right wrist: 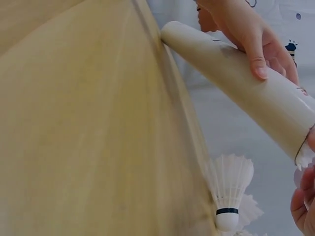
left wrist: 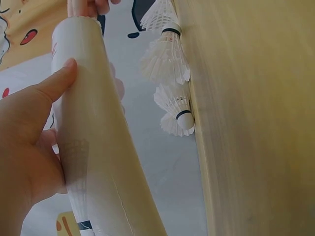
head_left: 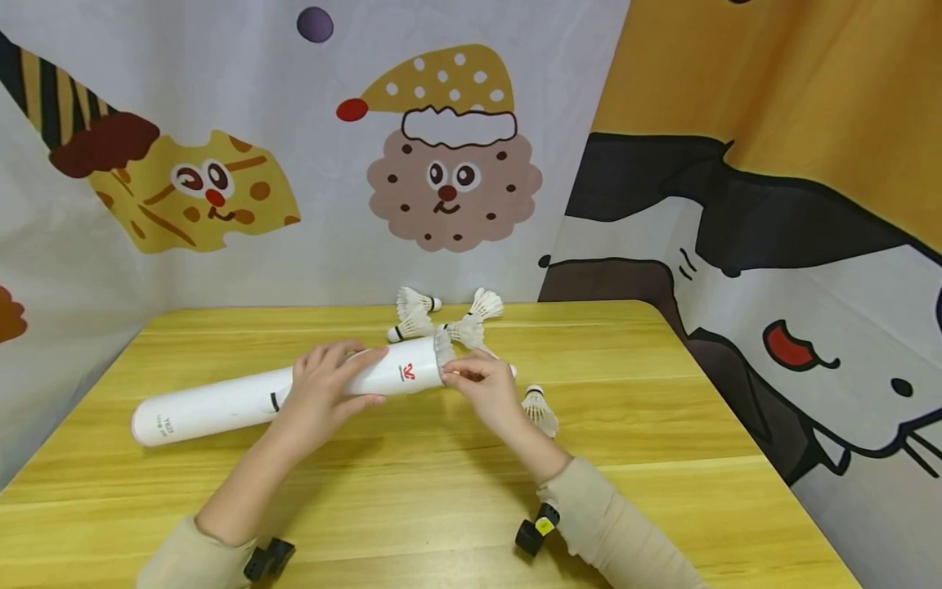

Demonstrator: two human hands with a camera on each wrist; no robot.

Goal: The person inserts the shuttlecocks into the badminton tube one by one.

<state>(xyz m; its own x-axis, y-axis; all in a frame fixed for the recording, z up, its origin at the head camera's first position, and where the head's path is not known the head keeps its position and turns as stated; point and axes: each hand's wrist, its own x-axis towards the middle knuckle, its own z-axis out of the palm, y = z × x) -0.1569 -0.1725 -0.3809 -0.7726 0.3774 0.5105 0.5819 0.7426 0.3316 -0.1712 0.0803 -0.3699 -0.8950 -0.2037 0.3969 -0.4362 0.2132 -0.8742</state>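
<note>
A long white shuttlecock tube (head_left: 228, 398) lies slanted above the wooden table, its mouth to the right. My left hand (head_left: 324, 384) grips it around the middle, the thumb along its near side; the left wrist view shows the tube (left wrist: 98, 123) within that hand (left wrist: 29, 137). Jagged white feathers of a shuttlecock (head_left: 444, 347) show at the tube's mouth. There my right hand (head_left: 486, 388) pinches its edge with thumb and fingertips; its fingers partly hide the contact. The right wrist view catches feathers (right wrist: 305, 158) at the mouth too.
Several loose shuttlecocks (head_left: 414, 327) lie behind the tube's mouth at the table's back. Another shuttlecock (head_left: 540, 411) lies right of my right hand. The wooden table (head_left: 662, 458) ends at a printed curtain (head_left: 294, 270). Black wrist cameras (head_left: 537, 530) sit by both sleeves.
</note>
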